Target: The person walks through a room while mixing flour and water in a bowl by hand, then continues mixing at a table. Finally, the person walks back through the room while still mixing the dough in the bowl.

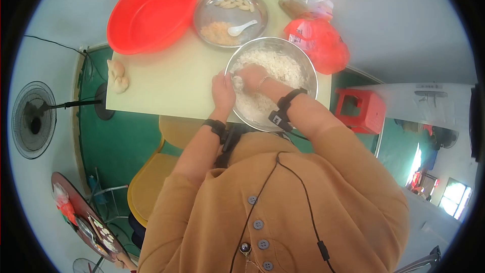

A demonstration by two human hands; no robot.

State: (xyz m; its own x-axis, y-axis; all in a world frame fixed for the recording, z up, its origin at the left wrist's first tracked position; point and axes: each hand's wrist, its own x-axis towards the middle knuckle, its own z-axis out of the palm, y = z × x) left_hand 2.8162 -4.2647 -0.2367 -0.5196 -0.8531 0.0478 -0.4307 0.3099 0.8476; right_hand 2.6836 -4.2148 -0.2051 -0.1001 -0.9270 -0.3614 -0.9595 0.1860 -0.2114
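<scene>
A large steel bowl (315, 73) stands at the table's front edge, holding floury, shaggy dough (283, 63) in loose white flakes. My left hand (223, 92) is closed on the bowl's left rim. Inside the bowl, my right hand (252, 77) is curled into the dough near the left wall, its fingertips coated white and partly hidden. Behind the bowl lies a round metal tray (202, 7); it holds pale finger-shaped pieces (235, 4), an orange-yellow crumbly heap (217, 33) and a white spoon (242, 28).
A red basin (151, 15) sits at the table's back left, near a lump of dough (119, 77). Red plastic bags (321, 45) lie at the right. A red stool (361, 111), yellow chair (151, 182) and fan (34, 120) stand around. Another person's hand (123, 260) shows lower left.
</scene>
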